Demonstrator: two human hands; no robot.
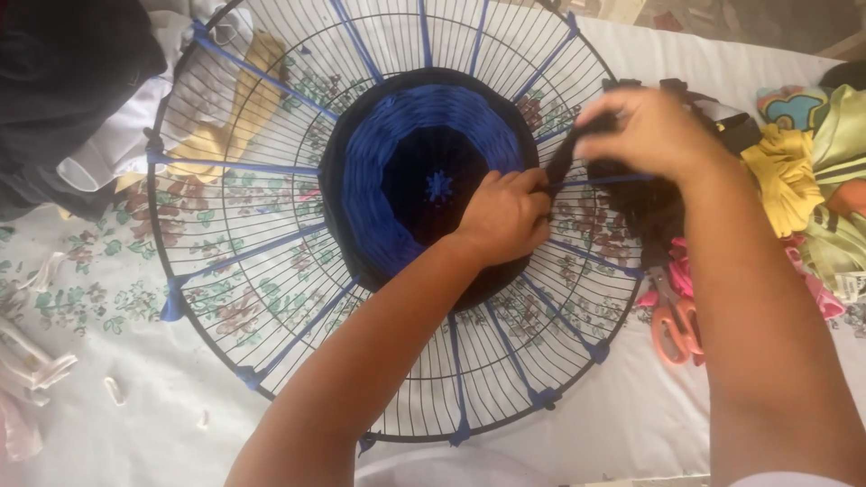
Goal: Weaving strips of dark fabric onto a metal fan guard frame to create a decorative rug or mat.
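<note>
The left hand [507, 215] has its fingers curled shut, pressing down on the outer edge of the round woven piece [424, 180] where the black cloth strip [561, 155] meets it. The right hand [651, 133] pinches that same strip between closed fingers and holds it taut just beside the weave's right edge. The two hands are near each other, with the strip running between them.

The woven piece (blue rings inside a black border, dark at the centre) sits at the middle of a round black wire fan guard [271, 271]. Blue cloth strands [233, 260] radiate from it to the guard's rim, knotted there.

The guard lies flat on a floral cloth [99, 298]. Orange-handled scissors [672, 329] lie just right of the guard, under the right forearm. Coloured fabric scraps [798, 167] are piled further right; dark and white garments [72, 81] lie at upper left.
</note>
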